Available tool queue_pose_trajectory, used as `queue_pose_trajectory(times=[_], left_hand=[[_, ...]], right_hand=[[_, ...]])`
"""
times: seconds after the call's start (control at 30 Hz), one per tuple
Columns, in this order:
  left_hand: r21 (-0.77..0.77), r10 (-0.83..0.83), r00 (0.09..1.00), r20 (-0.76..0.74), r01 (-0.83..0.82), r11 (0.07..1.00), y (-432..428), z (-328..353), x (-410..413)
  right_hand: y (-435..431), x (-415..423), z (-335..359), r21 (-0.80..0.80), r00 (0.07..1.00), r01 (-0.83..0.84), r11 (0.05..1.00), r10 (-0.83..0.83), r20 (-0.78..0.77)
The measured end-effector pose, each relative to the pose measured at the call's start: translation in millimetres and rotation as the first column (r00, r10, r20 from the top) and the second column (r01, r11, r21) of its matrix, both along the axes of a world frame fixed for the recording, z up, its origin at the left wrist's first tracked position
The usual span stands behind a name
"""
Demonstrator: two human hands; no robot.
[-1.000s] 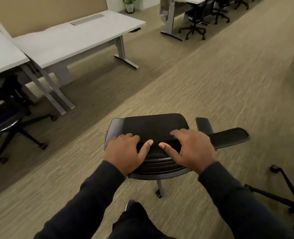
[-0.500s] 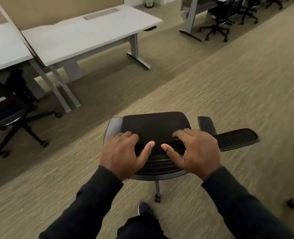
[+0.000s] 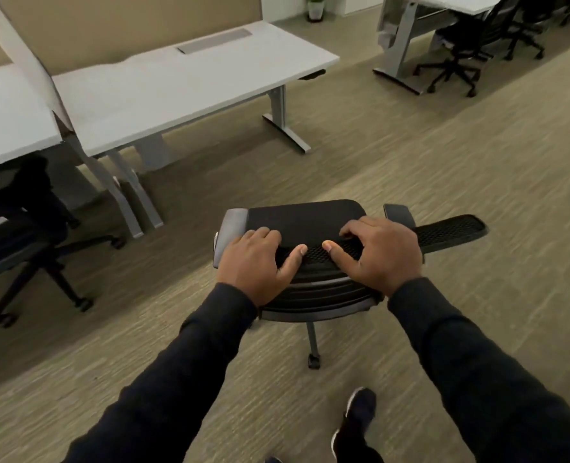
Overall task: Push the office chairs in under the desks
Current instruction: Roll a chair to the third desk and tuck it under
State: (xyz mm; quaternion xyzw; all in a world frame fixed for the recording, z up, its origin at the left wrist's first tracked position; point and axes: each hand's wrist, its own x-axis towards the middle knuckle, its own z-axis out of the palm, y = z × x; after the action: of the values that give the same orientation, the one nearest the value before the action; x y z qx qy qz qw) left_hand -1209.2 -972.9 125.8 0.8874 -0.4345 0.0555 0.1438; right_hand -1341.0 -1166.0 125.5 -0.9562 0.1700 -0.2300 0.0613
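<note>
A black office chair [image 3: 305, 217] stands on the carpet in front of me, seen from above and behind. My left hand [image 3: 255, 264] and my right hand [image 3: 378, 255] both grip the top edge of its mesh backrest, thumbs nearly touching. Its seat points toward a white desk [image 3: 183, 88] with grey legs, a short way ahead and to the left. No chair stands under that desk. One chair leg with a caster [image 3: 313, 360] shows below the backrest.
A second black chair [image 3: 20, 235] sits partly under the neighbouring white desk [image 3: 6, 128] at the left. A tan divider panel [image 3: 110, 25] backs the desks. More desks and black chairs [image 3: 460, 51] stand far right. My shoe [image 3: 357, 416] is on the carpet below.
The chair and I have moved forward along the carpet toward the white desk, which now looks larger and nearer. Both hands keep the same grip on the backrest.
</note>
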Motion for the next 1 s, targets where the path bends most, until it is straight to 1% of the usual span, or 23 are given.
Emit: queue_pose_trajectory(times=[0.13,0.27,0.43,0.6,0.87,1.0], left_hand=[[-0.026,0.049,0.998,0.027,-0.049,0.998,-51,-5,56],[-0.019,0.116,0.992,0.042,-0.115,0.993,-99,-6,112],[-0.005,0.205,0.979,0.015,-0.204,0.979,-156,-2,181],[-0.009,0.299,0.954,0.03,-0.299,0.954,-207,-1,249],[-0.028,0.355,0.933,0.056,-0.354,0.935,-279,-1,384],[-0.016,0.348,0.936,0.059,-0.347,0.938,-307,-2,457]], right_hand=[[-55,63,-3,-0.017,0.999,-0.034,0.999,0.034,0.022],[-107,126,-6,-0.052,0.997,-0.067,0.996,0.069,0.035],[-167,208,-4,-0.022,0.99,-0.143,0.989,0.143,-0.014],[-220,291,-4,-0.05,0.981,-0.189,0.981,0.187,-0.04],[-296,438,-8,-0.07,0.977,-0.21,0.975,0.211,0.006],[-327,513,-6,-0.083,0.973,-0.231,0.969,0.23,-0.031]])
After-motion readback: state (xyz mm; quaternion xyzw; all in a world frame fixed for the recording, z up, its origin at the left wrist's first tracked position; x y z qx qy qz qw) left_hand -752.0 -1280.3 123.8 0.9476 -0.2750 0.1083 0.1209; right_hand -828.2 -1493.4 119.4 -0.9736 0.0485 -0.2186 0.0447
